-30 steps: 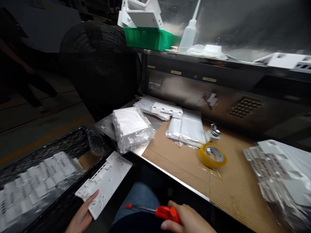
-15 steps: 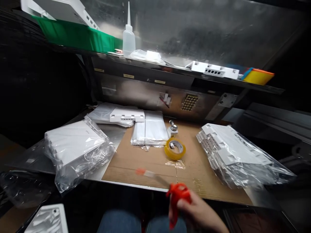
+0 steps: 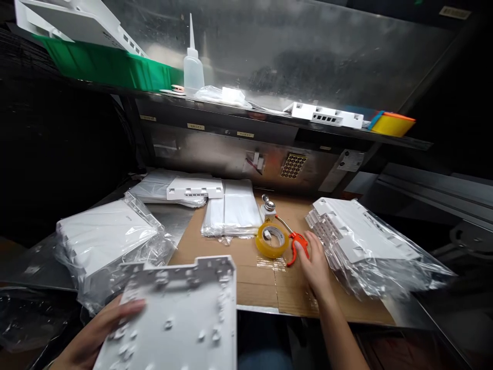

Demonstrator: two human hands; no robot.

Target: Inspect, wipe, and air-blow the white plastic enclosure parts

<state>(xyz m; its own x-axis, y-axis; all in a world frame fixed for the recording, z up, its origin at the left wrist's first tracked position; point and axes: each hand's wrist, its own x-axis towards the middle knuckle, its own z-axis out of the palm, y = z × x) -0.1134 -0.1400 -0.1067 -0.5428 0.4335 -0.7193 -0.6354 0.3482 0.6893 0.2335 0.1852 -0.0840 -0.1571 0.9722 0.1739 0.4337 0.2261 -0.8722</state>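
Note:
My left hand (image 3: pixel 103 329) is closed on the left edge of a white plastic housing panel (image 3: pixel 185 324), its thumb on the inner face. Small posts and clips stud that face. On the cardboard, my right hand (image 3: pixel 318 264) has thumb and fingers around the handle of a red-handled tool (image 3: pixel 299 244) with a thin metal shaft. The tool's exact kind is unclear. Just left of it is a roll of yellowish clear tape (image 3: pixel 261 247). The shaft's end points toward a small dispenser bottle with a metal lid (image 3: pixel 269 206).
Bagged white panels (image 3: pixel 108 226) lie at left, and a bagged stack of white housings (image 3: pixel 370 231) at right. Clear bags (image 3: pixel 241 208) and a white housing (image 3: pixel 194 188) sit behind. The metal shelf above carries a green bin (image 3: pixel 103 67) and a squeeze bottle (image 3: pixel 193 69).
My right hand has moved the red-handled tool from above the front edge forward onto the cardboard beside the tape. My left hand has come into view, lifting the white panel from the lower left.

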